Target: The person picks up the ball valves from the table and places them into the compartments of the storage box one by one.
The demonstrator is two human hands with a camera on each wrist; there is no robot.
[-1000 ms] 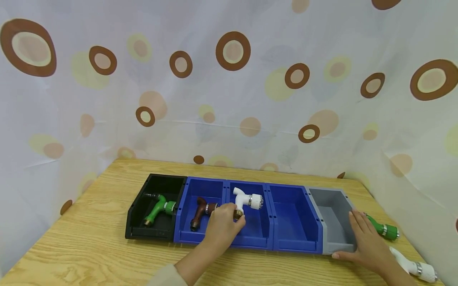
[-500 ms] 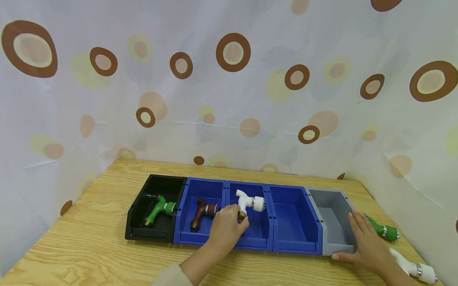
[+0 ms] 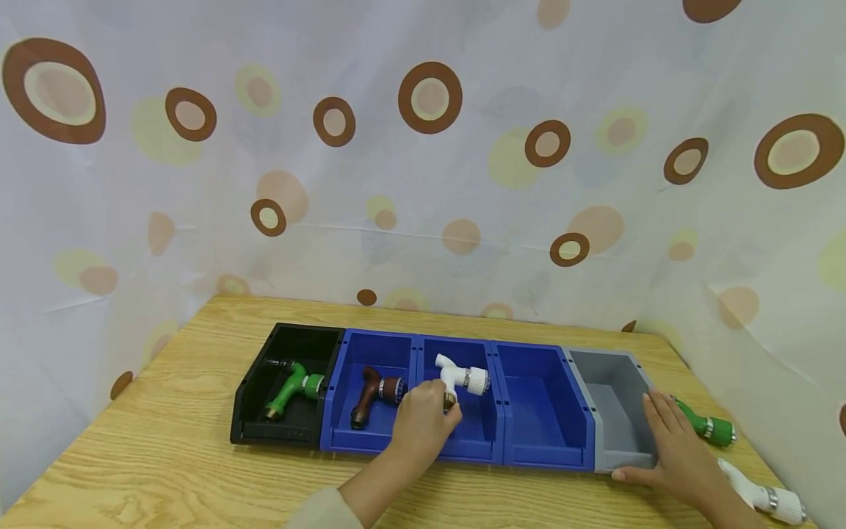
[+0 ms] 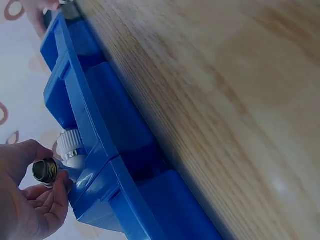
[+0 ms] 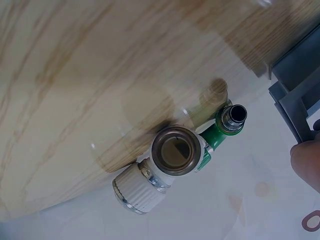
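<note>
A: From the head camera, what is the left hand [image 3: 423,420] doing?

B: Its fingers are curled round the brass threaded end of the white tap [image 3: 457,377], which sits low inside the middle blue bin [image 3: 492,411]. The tap's ribbed knob points right, clear of the fingers.

A: And the other bins?

B: The black bin [image 3: 254,400] holds a green tap [image 3: 288,387]; the blue bin beside it [image 3: 333,411] holds a brown tap [image 3: 371,392]. The third blue bin [image 3: 568,426] and the grey bin [image 3: 624,411] show only bare floor. The right hand [image 3: 681,448] lies with straight fingers against the grey bin's outer wall, gripping nothing. A second green tap [image 3: 706,422] and a second white tap [image 3: 767,492] lie on the table [image 3: 165,470] just beyond it.

A: The left wrist view?

B: Thumb and fingers pinch the brass thread; the white tap [image 4: 67,152] is just behind the blue bin's front wall [image 4: 95,165].

A: Right wrist?

B: The two loose taps lie touching, white [image 5: 160,170] in front of green [image 5: 222,127]. Only a fingertip shows beside the grey bin [image 5: 295,85].
</note>
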